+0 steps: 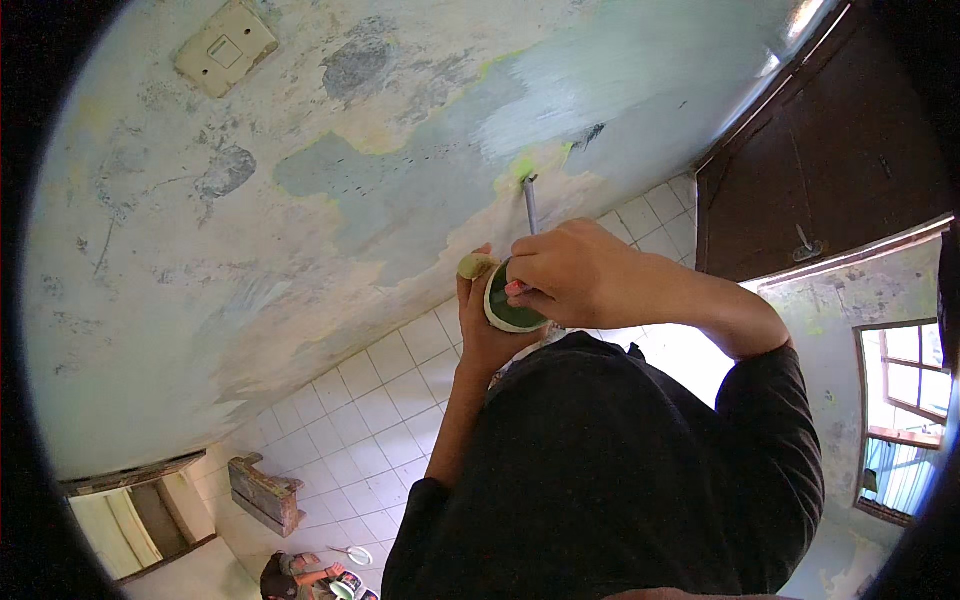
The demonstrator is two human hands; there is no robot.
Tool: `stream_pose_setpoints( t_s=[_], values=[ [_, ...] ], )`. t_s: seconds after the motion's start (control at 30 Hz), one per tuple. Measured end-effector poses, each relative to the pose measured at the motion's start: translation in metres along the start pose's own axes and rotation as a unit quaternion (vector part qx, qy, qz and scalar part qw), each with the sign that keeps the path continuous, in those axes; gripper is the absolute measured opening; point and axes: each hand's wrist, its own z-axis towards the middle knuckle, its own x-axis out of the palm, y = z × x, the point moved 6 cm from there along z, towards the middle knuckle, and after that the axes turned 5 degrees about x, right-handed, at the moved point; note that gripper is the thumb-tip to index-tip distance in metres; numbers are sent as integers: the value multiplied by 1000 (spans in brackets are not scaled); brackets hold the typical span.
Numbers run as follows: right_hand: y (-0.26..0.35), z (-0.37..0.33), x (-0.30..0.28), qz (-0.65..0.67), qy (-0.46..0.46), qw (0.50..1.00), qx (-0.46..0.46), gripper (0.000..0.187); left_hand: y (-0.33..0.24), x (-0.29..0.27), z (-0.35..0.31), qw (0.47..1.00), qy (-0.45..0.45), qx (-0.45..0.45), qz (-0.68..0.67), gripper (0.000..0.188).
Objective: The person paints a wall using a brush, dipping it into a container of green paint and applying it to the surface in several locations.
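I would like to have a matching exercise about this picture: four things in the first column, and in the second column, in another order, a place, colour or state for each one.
Column one
1. Left hand
2. Door
3. Right hand
4. Switch plate

Column two
A. Dark brown
B. Gripping a thin tool that points toward the wall
C. At the picture's upper left
D. Holding a round container with a pale rim

Right pairs: 1-D, 2-A, 3-B, 4-C
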Motion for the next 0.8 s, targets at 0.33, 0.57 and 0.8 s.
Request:
stream_pose_setpoints(
  t_s=[0.33, 0.57, 0.8],
  values=[
    [6, -41, -31, 58, -175, 978, -97, 20, 0, 2, 5, 990, 3, -97, -106, 87],
    [3, -52, -14, 2, -253, 958, -134, 27, 2, -6, 15, 1000, 20, -21, -7, 101],
    [2, -59, -16, -27, -296, 943, -149, 32, 2, -4, 24, 997, -27, -33, -69, 96]
  ],
)
